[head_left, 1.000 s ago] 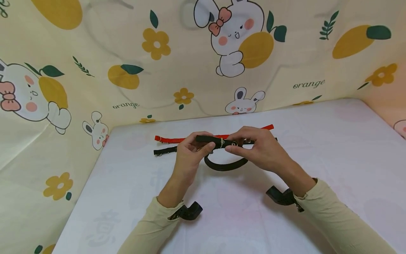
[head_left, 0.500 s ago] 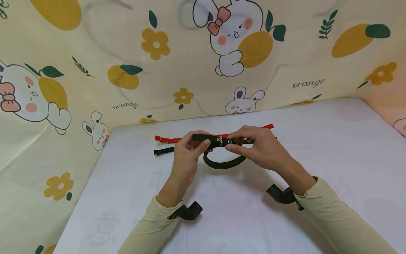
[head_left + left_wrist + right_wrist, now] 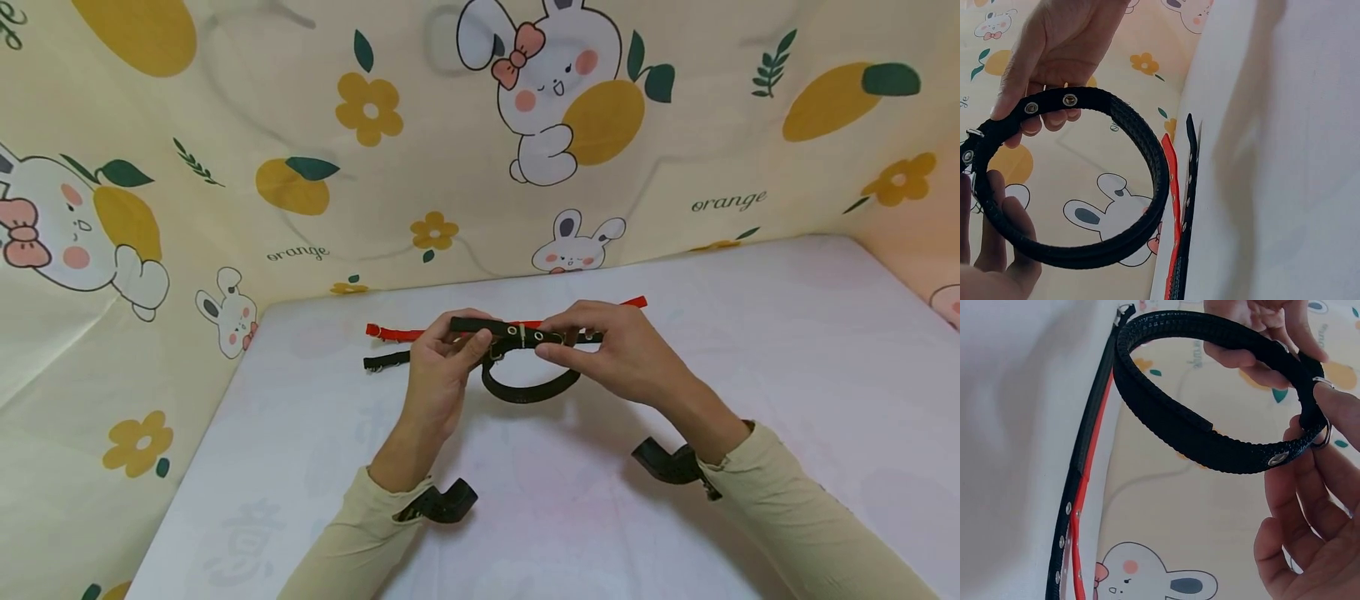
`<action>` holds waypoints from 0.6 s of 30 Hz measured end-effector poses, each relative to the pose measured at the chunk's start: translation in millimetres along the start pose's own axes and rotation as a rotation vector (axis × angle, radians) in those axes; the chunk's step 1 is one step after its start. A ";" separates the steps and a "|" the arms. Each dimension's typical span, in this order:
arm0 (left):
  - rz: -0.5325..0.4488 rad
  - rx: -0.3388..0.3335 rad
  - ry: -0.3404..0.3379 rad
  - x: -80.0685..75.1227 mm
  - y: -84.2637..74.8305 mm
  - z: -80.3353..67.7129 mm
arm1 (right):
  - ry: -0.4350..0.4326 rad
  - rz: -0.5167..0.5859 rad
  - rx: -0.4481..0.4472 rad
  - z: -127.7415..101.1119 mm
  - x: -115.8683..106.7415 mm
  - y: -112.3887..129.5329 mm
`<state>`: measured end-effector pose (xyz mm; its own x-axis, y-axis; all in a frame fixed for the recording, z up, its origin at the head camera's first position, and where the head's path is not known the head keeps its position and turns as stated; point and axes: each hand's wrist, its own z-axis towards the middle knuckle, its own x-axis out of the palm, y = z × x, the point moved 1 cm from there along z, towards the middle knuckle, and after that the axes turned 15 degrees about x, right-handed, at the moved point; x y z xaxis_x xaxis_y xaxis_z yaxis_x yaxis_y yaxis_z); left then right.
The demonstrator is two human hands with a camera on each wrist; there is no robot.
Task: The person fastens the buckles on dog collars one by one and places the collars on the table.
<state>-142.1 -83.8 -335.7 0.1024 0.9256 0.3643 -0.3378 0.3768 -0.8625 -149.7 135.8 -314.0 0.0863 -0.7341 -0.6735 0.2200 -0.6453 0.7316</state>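
Observation:
A black collar (image 3: pixel 528 393) with metal eyelets and a buckle (image 3: pixel 522 335) is held above the table, bent into a closed loop. My left hand (image 3: pixel 438 379) pinches its strap left of the buckle, where the strap's tip points left. On the other side, my right hand (image 3: pixel 626 354) pinches the band between thumb and fingers. The loop hangs toward me below the hands. In the left wrist view the collar (image 3: pixel 1088 257) forms a wide ring with eyelets along its top. Part of the buckle is covered by fingers in the right wrist view.
Behind the hands a red collar (image 3: pixel 393 334) and another black collar (image 3: pixel 387 360) lie side by side across the white table (image 3: pixel 525 500), partly hidden by the hands. A patterned cloth (image 3: pixel 450 167) with rabbits and oranges rises at the back and left.
My left hand has shifted slightly left with the strap tip, and more strap shows left of the buckle, including an eyelet. The right hand has barely moved.

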 end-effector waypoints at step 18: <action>0.101 -0.006 -0.007 2.7 6.5 -3.2 | 0.008 0.080 -0.034 0.0 6.6 0.5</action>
<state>-141.0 -78.7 -341.4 0.0614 0.9587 0.2777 -0.3402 0.2817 -0.8972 -149.0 130.7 -318.1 0.1123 -0.7813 -0.6140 0.2452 -0.5770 0.7790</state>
